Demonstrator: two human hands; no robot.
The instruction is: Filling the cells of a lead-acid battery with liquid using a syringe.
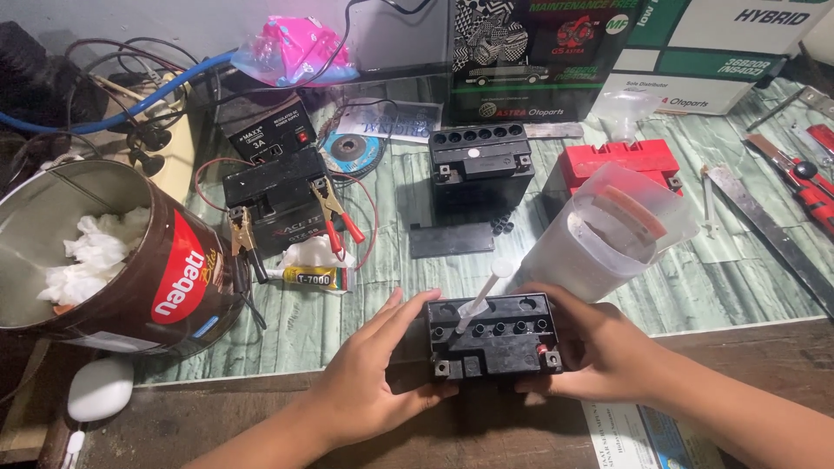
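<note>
Small black battery (pixel 495 334) — upright, caps off (a syringe (pixel 480 297) seemingly stuck in).

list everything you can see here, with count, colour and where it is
small battery: 1, black, front centre, between both hands
syringe: 1, white, standing tilted in a battery cell hole
plastic jug: 1, translucent, right of the small battery
open battery: 1, black, back centre
flat lid: 1, black, in front of the open battery
red battery: 1, red, behind the jug
clamped battery: 1, black, left centre, clips attached
tin: 1, brown and red, far left, white tissue inside
glue tube: 1, yellow, beside the tin
boxes: 2, black and white-green, back right
left hand: on the battery's left side
right hand: on its right side
</note>
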